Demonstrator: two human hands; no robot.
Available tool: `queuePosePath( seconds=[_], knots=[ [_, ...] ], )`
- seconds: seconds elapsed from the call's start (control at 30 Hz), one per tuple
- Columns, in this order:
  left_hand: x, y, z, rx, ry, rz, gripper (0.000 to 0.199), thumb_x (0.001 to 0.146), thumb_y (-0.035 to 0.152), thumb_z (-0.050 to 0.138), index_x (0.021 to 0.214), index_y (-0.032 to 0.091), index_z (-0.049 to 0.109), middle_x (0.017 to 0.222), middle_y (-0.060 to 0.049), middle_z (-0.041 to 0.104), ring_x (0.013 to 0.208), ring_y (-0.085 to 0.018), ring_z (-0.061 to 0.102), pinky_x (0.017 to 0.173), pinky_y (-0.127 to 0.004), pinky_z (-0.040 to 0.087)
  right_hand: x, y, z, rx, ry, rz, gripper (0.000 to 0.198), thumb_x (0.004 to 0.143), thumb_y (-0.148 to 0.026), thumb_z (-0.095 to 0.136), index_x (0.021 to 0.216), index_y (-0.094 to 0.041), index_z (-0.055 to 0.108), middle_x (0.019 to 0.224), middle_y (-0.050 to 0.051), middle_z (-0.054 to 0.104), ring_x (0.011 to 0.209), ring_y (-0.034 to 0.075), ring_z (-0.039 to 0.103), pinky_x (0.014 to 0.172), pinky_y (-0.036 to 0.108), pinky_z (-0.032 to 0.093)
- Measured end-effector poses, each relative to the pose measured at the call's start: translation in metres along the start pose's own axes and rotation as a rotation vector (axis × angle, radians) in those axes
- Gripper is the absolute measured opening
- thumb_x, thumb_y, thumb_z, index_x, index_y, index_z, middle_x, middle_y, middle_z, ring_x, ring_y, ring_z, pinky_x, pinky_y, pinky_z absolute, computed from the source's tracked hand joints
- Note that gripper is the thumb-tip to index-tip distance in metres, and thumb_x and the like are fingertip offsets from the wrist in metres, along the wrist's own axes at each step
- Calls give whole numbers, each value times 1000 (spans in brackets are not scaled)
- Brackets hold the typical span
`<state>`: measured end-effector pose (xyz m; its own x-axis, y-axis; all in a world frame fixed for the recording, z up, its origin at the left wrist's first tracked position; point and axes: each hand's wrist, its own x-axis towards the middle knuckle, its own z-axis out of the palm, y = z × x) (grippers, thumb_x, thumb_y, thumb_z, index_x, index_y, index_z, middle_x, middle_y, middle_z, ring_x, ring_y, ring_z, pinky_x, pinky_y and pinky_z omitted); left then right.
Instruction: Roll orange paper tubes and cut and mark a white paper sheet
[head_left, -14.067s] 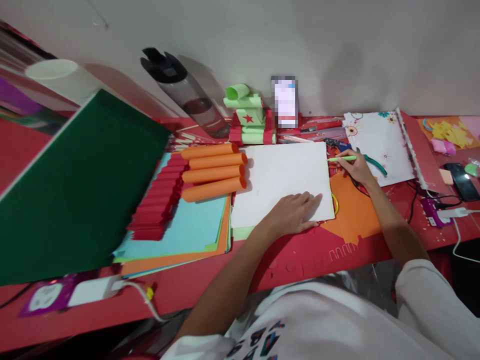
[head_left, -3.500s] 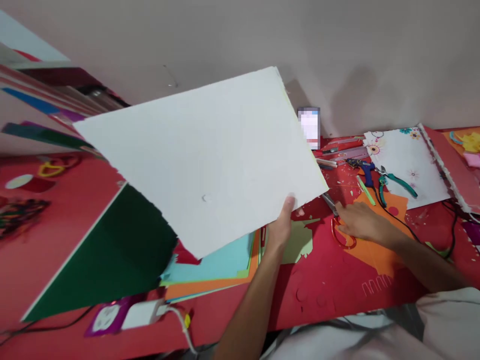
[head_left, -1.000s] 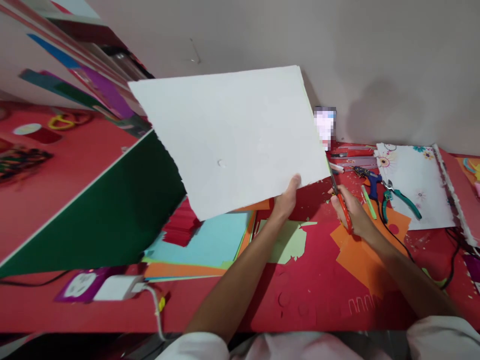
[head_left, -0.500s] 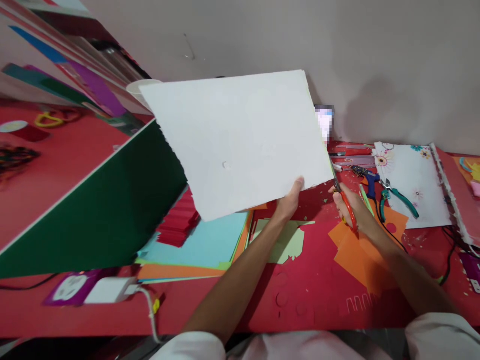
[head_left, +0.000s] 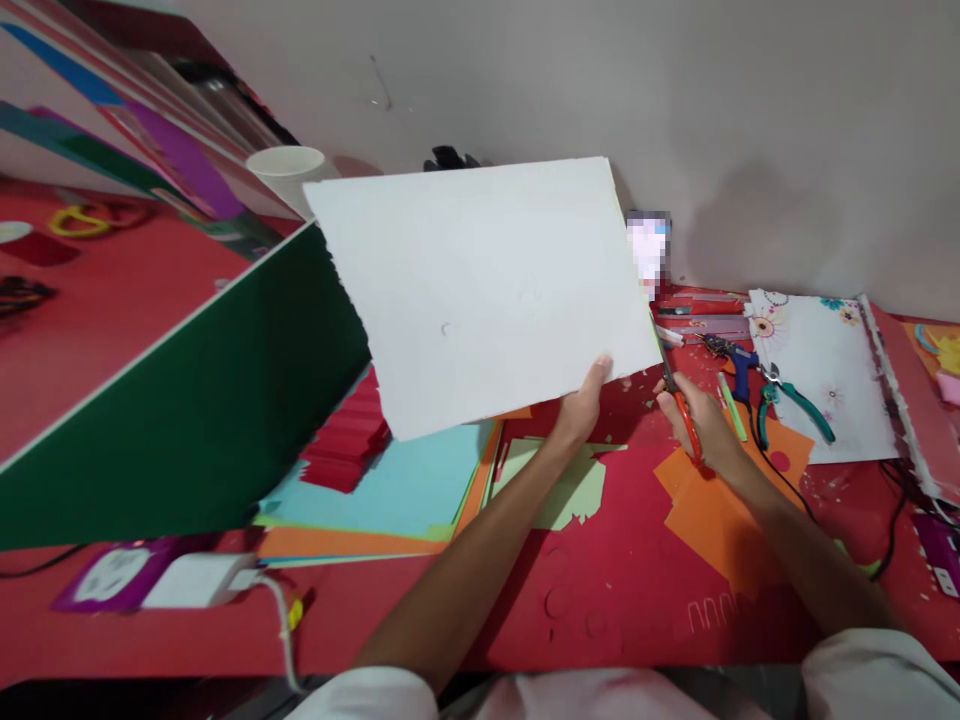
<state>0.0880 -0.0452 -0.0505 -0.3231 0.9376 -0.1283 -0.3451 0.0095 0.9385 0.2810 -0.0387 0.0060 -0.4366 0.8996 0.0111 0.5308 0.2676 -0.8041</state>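
A large white board [head_left: 487,290] with a ragged left edge is held up above the table by my left hand [head_left: 583,405]. That hand grips its lower edge, thumb on the front face and the other fingers hidden behind. My right hand [head_left: 697,420] is closed around the orange-red handles of a pair of scissors [head_left: 686,425]. The blades meet the board's right edge near its lower corner, where a thin light green strip shows along the edge. Below the board lie light green paper scraps [head_left: 577,490] and orange paper sheets [head_left: 712,520].
A green panel [head_left: 187,400] stands at left, beside stacked coloured paper [head_left: 405,490] and folded red paper [head_left: 345,440]. On the right lie green-handled pliers [head_left: 802,400], a blue glue gun [head_left: 739,365] and a flowered white sheet [head_left: 847,390]. A white charger [head_left: 199,580] sits front left.
The white board has shifted slightly within the view, showing more of the white cup and a dark object behind it. My right hand and the scissors are slightly further left.
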Motion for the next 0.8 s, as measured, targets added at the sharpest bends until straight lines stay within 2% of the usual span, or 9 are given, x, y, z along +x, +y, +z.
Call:
queuePosePath(
  seconds=[0.07, 0.1, 0.17, 0.23, 0.3, 0.37, 0.5, 0.7, 0.8],
  knots=[
    [-3, 4, 2, 52, -59, 57, 57, 87, 75, 65, 58, 27, 61, 63, -4, 67, 82, -25, 75, 97, -39, 60, -1, 0, 0, 21, -27, 6, 39, 104, -63, 52, 104, -24, 59, 73, -1, 63, 66, 19, 64, 66, 30, 47],
    [-4, 6, 3, 68, -92, 60, 58, 88, 77, 63, 57, 27, 59, 63, -5, 67, 82, -26, 76, 95, -40, 60, -2, -1, 0, 32, -35, 18, 40, 104, -63, 51, 105, -24, 58, 72, -1, 62, 64, 19, 63, 64, 30, 46],
    [-7, 11, 3, 68, -148, 0, 56, 85, 79, 65, 65, 27, 66, 76, -8, 76, 96, -30, 78, 99, -41, 60, -3, -2, -2, 40, -52, 49, 40, 106, -63, 47, 106, -23, 55, 70, -1, 59, 61, 19, 60, 60, 30, 44],
    [-9, 16, 3, 73, -170, -47, 51, 80, 78, 72, 82, 27, 75, 101, -9, 83, 119, -33, 74, 110, -42, 56, -3, -3, -5, 17, -72, 65, 40, 107, -62, 45, 104, -23, 52, 69, -1, 58, 60, 19, 58, 59, 30, 42],
    [-11, 21, 3, 97, -173, -67, 53, 77, 77, 76, 95, 27, 79, 118, -9, 82, 135, -34, 66, 120, -43, 49, -3, -3, -8, -10, -98, 61, 39, 108, -61, 43, 104, -23, 51, 71, 0, 58, 62, 19, 59, 60, 31, 42],
    [-13, 24, 3, 116, -197, -91, 59, 76, 79, 75, 103, 26, 81, 128, -10, 80, 142, -35, 61, 126, -45, 43, -2, 0, -11, -22, -111, 54, 39, 108, -62, 44, 104, -23, 51, 73, 0, 59, 64, 19, 60, 61, 31, 42],
    [-12, 21, 3, 126, -268, -161, 71, 73, 86, 71, 107, 25, 83, 136, -10, 77, 147, -38, 57, 128, -48, 40, -2, 3, -12, -19, -95, 63, 41, 108, -64, 43, 104, -24, 53, 74, 1, 61, 60, 19, 59, 57, 30, 41],
    [-11, 15, 1, 123, -220, -93, 70, 76, 84, 70, 112, 24, 82, 139, -9, 75, 144, -36, 59, 132, -43, 34, -4, 0, -8, 11, -35, 48, 47, 106, -68, 42, 104, -23, 56, 72, 2, 60, 56, 17, 58, 51, 28, 41],
    [-11, 11, 2, 107, -203, -91, 70, 77, 83, 71, 112, 23, 81, 137, -11, 76, 145, -35, 59, 129, -45, 37, -5, 0, -4, 38, -9, 46, 50, 106, -70, 39, 103, -23, 56, 69, 1, 60, 53, 17, 57, 50, 28, 40]
  ],
)
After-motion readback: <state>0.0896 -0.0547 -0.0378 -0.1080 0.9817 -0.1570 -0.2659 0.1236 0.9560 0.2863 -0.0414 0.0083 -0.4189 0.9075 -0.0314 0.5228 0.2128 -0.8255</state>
